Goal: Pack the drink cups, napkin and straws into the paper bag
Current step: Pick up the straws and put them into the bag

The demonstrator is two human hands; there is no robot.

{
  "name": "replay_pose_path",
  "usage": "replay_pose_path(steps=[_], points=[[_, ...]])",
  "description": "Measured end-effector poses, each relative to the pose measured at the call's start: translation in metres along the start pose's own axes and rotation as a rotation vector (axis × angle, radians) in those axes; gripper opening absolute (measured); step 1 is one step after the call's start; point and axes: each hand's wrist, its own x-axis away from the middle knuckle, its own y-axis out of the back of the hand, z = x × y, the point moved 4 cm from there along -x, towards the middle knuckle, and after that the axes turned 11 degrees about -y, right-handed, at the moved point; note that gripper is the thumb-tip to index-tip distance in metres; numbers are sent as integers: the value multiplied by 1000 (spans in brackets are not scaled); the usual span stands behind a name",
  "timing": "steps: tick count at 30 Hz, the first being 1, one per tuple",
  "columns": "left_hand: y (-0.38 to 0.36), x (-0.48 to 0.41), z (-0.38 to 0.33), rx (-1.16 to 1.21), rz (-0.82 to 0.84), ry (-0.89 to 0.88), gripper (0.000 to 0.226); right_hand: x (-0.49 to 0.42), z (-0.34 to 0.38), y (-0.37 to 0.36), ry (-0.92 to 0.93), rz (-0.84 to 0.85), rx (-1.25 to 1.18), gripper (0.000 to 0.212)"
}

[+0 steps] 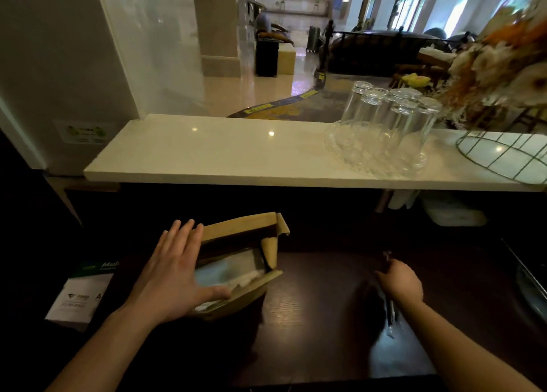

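A brown paper bag [245,228] stands open on the dark wooden counter [310,302], its mouth tilted toward me. Inside it I see pale shapes, a lidded cup and something white like a napkin [233,273]. My left hand [174,276] rests flat against the bag's left rim, fingers spread, thumb at the near edge. To the right, my right hand [402,282] is closed around thin wrapped straws [391,317] that point down toward me, blurred by motion.
A white marble ledge [207,151] runs across above the counter, carrying several upturned glasses on a glass tray [387,131] and a wire basket [509,154]. A white paper ream [80,294] lies at the left. Dim objects sit under the ledge at right.
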Motion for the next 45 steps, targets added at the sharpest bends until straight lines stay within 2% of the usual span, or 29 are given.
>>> replay_pose_path(steps=[6,11,22,26,35,45], points=[[2,-1,-3,10,18,-6,145,-5,-27,-16,-129,62,173,33],[3,1,-4,0,8,-3,144,-4,-29,-28,-114,90,249,32],[5,3,-6,4,21,-14,143,-6,-26,-37,-67,86,232,1],[4,3,-6,-1,19,-18,143,-8,-22,-35,-58,65,198,7],[3,1,-4,1,16,-7,144,7,28,-7,125,1,41,11],[2,5,-4,31,4,-5,141,51,80,21,278,-103,-171,39]])
